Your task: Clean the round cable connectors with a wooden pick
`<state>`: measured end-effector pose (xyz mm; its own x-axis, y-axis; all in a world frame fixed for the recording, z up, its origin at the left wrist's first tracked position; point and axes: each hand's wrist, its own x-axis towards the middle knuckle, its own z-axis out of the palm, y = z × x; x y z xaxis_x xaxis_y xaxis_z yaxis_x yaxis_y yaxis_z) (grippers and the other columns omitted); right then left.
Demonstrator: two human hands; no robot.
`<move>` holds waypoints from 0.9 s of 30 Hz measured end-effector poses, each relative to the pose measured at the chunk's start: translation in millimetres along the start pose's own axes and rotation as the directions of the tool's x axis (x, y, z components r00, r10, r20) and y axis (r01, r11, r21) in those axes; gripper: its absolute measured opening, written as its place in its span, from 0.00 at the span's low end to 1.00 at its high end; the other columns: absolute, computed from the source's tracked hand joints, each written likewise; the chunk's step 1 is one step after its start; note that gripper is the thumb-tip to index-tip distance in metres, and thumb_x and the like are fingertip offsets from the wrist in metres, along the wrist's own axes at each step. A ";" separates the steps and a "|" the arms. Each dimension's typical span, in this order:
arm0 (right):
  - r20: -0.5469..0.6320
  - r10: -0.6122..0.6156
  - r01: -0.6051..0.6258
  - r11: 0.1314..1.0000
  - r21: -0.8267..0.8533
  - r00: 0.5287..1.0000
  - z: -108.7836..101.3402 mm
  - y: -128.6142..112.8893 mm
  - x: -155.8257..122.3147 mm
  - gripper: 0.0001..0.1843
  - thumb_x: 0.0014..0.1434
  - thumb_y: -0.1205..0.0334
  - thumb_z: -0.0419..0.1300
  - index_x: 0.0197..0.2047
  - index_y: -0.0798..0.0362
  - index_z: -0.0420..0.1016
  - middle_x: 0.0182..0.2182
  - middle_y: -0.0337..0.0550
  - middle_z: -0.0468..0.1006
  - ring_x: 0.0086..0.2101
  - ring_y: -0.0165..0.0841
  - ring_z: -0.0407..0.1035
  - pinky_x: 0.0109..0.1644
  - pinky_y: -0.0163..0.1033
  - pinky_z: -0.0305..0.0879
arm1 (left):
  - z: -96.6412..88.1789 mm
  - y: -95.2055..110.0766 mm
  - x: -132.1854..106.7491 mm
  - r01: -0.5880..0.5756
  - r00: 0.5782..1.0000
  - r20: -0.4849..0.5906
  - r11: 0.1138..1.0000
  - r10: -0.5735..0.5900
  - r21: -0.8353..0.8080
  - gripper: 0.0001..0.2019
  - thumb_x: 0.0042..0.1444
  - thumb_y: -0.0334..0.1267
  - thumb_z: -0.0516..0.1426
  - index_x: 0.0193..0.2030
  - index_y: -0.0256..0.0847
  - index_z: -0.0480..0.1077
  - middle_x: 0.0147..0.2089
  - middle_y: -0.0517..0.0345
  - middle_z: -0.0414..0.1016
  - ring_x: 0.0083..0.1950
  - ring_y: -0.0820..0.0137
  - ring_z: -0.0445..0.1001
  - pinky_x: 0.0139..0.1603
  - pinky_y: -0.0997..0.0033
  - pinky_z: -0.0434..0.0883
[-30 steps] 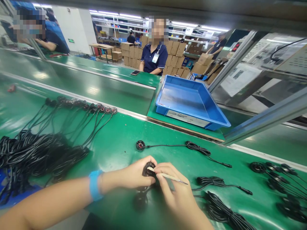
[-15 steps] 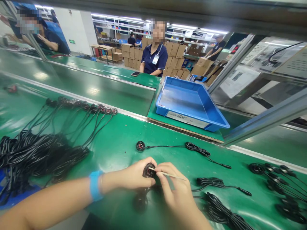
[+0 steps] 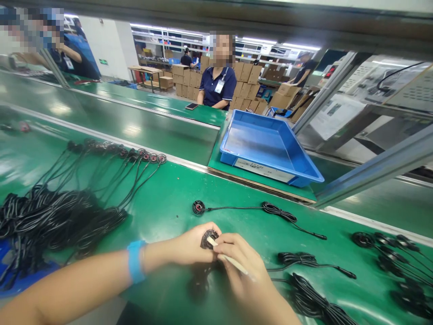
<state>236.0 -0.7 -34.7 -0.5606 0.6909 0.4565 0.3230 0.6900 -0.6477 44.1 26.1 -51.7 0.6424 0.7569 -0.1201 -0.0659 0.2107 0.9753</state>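
My left hand (image 3: 194, 246), below a blue wristband, is closed around a round black part (image 3: 207, 238) with a ribbed rim. In my right hand (image 3: 241, 262) is a thin pale stick (image 3: 233, 263), pinched between thumb and fingers, its tip at the centre of the round part. A cable seems to run from that part behind my right hand; the join is hidden. Just beyond my hands lies a similar round part (image 3: 198, 207) with a red centre, on a cable that leads right to a tied coil (image 3: 279, 211) and a plug end.
To the left is a large heap of black cables (image 3: 61, 216), their round heads lined up along the rail. More coils (image 3: 314, 298) and round heads (image 3: 363, 239) lie right. A blue tray (image 3: 270, 146) stands beyond. A person (image 3: 218, 85) sits opposite, near a phone (image 3: 191, 106).
The stick has turned in my right hand and now shows a broader face, with its tip still at the round part. My right fingers have shifted slightly left. My left hand stays in place.
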 end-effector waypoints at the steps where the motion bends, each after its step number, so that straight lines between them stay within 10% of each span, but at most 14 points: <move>1: 0.020 0.013 -0.014 1.000 0.024 1.000 -1.0 -0.5 0.5 0.15 0.64 0.72 0.51 0.50 0.49 0.69 0.45 0.47 0.72 0.48 0.36 0.69 0.49 0.42 0.70 | -0.8 0.0 0.0 0.001 1.000 0.007 1.000 -0.001 0.000 0.16 0.46 0.29 0.61 0.41 0.39 0.61 0.29 0.68 0.63 0.27 0.77 0.60 0.27 0.78 0.56; 27: -0.292 0.282 -0.252 0.958 0.136 0.914 9.1 -2.8 3.4 0.07 0.65 0.64 0.56 0.40 0.50 0.76 0.37 0.44 0.79 0.38 0.34 0.75 0.41 0.38 0.73 | 2.0 3.8 -1.1 0.004 0.999 -0.036 0.997 -0.001 0.077 0.17 0.45 0.26 0.59 0.41 0.41 0.60 0.28 0.69 0.62 0.25 0.78 0.60 0.25 0.78 0.56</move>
<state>226.2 -2.3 -36.9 -0.1992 0.8888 0.4128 0.3469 0.4579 -0.8185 44.6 24.8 -47.5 0.6146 0.7785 -0.1278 -0.0044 0.1653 0.9862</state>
